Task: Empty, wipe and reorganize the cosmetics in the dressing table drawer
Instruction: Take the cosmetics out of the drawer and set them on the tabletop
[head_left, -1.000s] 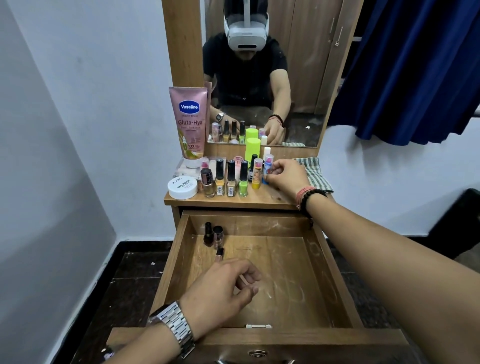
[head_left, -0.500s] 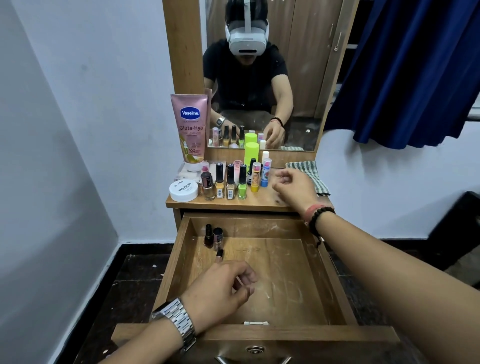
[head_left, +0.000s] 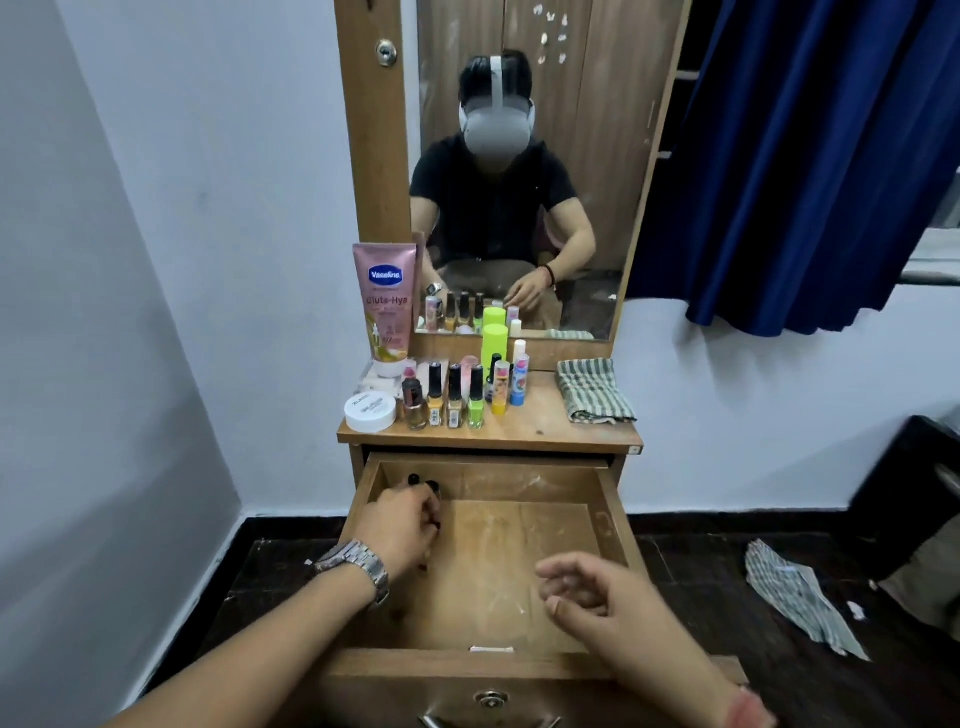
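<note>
Our left hand (head_left: 402, 525) curls around small dark bottles (head_left: 422, 484) in the drawer's (head_left: 519, 545) back-left corner while our right hand (head_left: 597, 597) hovers relaxed and empty; we judge reorganizing underway, next fetching cosmetics (head_left: 454, 397) from the bench (head_left: 530, 428).

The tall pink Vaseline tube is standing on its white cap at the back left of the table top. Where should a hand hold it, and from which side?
Grip the tall pink Vaseline tube around its middle, coming from the front-left. It stands upright on its white cap; small bottles crowd its right and a white round jar sits in front.
</note>
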